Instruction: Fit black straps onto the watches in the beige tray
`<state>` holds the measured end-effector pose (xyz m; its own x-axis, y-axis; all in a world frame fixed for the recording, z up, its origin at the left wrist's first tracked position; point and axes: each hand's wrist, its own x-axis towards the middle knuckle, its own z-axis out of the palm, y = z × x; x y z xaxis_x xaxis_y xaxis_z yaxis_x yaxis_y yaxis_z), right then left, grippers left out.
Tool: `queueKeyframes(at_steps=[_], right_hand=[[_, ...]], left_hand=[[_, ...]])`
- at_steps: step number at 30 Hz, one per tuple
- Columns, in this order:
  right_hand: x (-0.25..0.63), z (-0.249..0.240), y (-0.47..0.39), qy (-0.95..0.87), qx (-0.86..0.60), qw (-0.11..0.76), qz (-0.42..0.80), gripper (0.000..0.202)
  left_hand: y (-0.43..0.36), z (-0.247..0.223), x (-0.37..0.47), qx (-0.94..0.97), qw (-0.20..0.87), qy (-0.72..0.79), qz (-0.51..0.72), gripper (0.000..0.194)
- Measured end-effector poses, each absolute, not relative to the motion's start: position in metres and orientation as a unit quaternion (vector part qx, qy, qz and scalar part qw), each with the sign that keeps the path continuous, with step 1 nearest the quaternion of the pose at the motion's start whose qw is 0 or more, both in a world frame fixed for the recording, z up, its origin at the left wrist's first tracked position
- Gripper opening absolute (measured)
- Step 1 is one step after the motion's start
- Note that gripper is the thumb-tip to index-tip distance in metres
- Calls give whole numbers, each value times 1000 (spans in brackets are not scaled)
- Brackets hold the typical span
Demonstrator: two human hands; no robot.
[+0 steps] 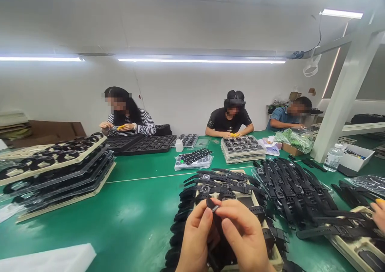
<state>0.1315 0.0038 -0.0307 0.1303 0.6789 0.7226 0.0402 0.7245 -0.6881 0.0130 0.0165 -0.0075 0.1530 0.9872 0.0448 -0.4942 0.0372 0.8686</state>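
Observation:
Close to the camera, my left hand [195, 242] and my right hand [245, 236] are both closed on a black watch strap [209, 202]. The strap's rounded end sticks up between the fingertips, beside a small shiny part. Whether a watch body hangs lower on it is hidden by my palms. Below and beyond my hands, a cream tray [255, 199] bears rows of black smartwatches [225, 189] with straps hanging over its sides. More strapped smartwatches [288, 185] lie in a dense pile to the right.
Stacked trays [69, 169] rise at the left on the green table [129, 212]. White foam [51, 260] lies at the near left. Three people sit across the table. A bottle [333, 157] stands by a white post [345, 91]; another person's hand [379, 214] reaches in at right.

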Motion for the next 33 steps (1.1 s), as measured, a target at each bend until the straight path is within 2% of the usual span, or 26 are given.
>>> queueKeyframes(at_steps=[4,7,9,14,18,26,30,33], right_hand=[[143,-18,5,-566,-325,686,321,25],[154,-6,6,-587,-335,610,414,31],[158,0,6,-584,-341,591,440,36],[154,3,1,-512,-366,637,445,38],[149,3,-3,-422,-410,626,513,40],[159,-1,5,-377,-427,702,428,35],[158,-3,8,-367,-429,711,420,38],[157,-1,9,-374,-397,708,449,45]], left_hand=[[21,-10,4,441,711,306,454,61],[22,-15,5,478,742,265,389,61],[22,-17,8,480,757,238,373,57],[20,-14,18,414,798,209,385,43],[19,-12,21,408,806,204,376,38],[21,-15,27,404,844,169,308,38],[20,-16,26,385,860,165,292,35],[19,-15,26,380,848,161,332,34]])
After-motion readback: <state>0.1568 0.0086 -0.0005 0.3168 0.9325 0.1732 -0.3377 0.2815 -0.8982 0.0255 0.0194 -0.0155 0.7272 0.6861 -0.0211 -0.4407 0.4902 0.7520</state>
